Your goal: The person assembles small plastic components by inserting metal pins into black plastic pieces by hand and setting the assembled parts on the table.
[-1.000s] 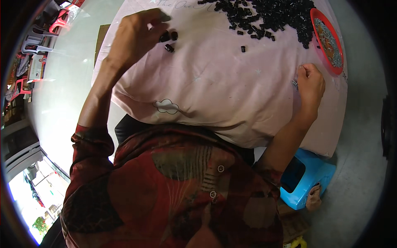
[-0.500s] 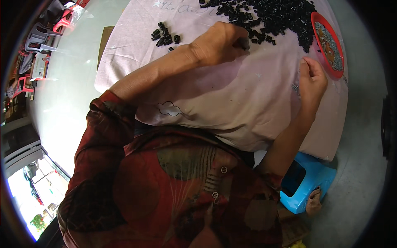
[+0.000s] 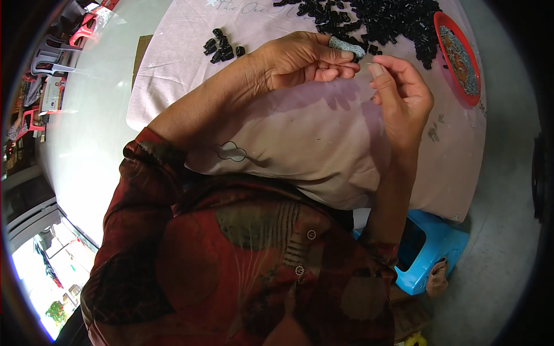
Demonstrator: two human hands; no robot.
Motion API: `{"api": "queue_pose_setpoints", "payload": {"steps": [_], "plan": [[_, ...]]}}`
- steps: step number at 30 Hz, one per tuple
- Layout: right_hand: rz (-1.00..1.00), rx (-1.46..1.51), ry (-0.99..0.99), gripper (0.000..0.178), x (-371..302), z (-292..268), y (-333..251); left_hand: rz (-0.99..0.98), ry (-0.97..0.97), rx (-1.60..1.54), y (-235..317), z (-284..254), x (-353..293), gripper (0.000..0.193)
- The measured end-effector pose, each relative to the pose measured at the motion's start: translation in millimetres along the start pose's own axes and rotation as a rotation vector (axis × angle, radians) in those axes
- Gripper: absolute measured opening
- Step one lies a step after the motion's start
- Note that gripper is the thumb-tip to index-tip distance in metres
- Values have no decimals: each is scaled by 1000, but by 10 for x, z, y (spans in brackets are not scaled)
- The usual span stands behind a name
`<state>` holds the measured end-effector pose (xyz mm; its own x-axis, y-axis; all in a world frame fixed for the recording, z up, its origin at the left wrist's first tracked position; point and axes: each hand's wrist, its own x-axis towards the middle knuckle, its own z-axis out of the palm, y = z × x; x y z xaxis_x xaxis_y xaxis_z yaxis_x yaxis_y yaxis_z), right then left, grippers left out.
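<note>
Over the far middle of the table, my left hand (image 3: 306, 60) pinches a small black part (image 3: 356, 59) at its fingertips, mostly hidden by the thumb. A grey speckled wrap (image 3: 346, 47) appears to cover its index finger. Facing it, a short gap to the right, my right hand (image 3: 404, 95) has thumb and index finger pinched together. A tiny pale sliver shows at their tips, too small to name. Beyond both hands spreads a large heap of small black parts (image 3: 398, 26). A smaller group of black parts (image 3: 224, 52) lies left of my left wrist.
At the far right edge stands a red oval tray (image 3: 474, 95) of small silvery metal pieces. Several loose metal pieces (image 3: 434, 134) lie on the pale pink tablecloth (image 3: 277, 144) beside my right wrist. A blue plastic stool (image 3: 444, 248) is under the table's right corner.
My right hand has moved left from near the red tray to my left hand's fingertips. My left hand has turned, bringing the grey wrap and black part into sight.
</note>
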<state>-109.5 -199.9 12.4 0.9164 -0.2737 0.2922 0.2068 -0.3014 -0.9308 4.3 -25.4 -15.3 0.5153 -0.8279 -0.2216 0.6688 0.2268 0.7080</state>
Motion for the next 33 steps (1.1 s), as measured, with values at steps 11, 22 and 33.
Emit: {"api": "queue_pose_setpoints", "payload": {"steps": [11,22,33], "plan": [[-200,-121,34,12,-16,128,51,31,54,33,-19,129,-57,21],[-247,-135,59,11,-9,147,101,79,99,57,-98,135,-63,21],[-10,106,27,15,-13,146,-27,111,74,-22,-124,181,-125,19]]}}
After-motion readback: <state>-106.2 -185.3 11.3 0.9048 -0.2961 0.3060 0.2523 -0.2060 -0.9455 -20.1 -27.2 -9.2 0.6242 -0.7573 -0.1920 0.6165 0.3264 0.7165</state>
